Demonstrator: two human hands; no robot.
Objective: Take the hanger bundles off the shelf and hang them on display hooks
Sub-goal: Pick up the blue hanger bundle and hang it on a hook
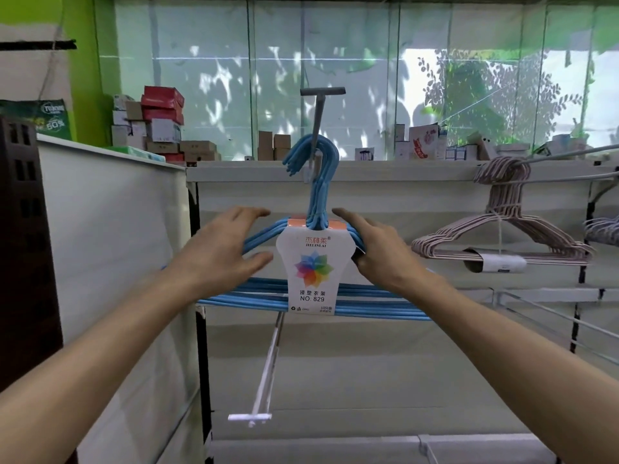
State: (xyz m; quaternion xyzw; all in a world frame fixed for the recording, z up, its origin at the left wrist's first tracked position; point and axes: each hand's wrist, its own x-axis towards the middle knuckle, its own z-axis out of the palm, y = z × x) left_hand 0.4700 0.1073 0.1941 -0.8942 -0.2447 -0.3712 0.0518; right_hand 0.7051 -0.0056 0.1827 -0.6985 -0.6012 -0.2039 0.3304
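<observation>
Blue hanger bundle (315,262) hangs on the grey display hook (318,128). Left hand (217,252) and right hand (378,252) flank its shoulders, fingers loosely spread; actual grip unclear. Risk: letting go unevenly could swing it off the hook tip.

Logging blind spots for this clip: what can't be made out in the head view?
- Blue hanger bundle: shoulders hidden behind left hand and right hand; whether either hand grips it is unclear.
- Label card: smallest bottom print too small to read.
- Grey hangers: cut off by the right edge.
- Pink hanger bundle: its wrapper text is too small to read.
</observation>
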